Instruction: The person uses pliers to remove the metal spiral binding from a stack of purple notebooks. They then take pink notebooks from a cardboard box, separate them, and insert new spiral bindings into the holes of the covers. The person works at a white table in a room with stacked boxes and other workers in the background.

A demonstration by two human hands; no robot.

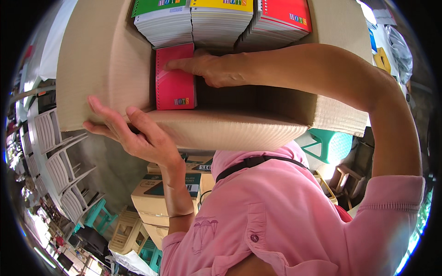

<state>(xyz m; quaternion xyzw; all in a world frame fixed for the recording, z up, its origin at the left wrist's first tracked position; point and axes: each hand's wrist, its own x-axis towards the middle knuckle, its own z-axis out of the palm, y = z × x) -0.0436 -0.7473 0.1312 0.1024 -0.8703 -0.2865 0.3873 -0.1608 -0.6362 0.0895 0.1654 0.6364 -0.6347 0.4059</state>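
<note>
Carton (230,131) open in front of the person, flaps folded out. Pink notebook (175,89) lies flat inside, near left corner, row of binding holes along its left edge. Right hand (205,69) reaches in from the right, index finger extended and laid across the notebook's cover; the other fingers are mostly hidden, so can't tell if they grip anything. Left hand (133,133) is at the carton's near left corner, fingers spread wide, thumb up by the flap edge, holding nothing; contact with the cardboard is hard to call from this angle. Along the far side, left to right: green stack (163,27), yellow stack (218,27), red stack (285,20). Closed boxes (156,198) piled lower down, white chairs (60,168) off left, green stool (336,145) off right.
</note>
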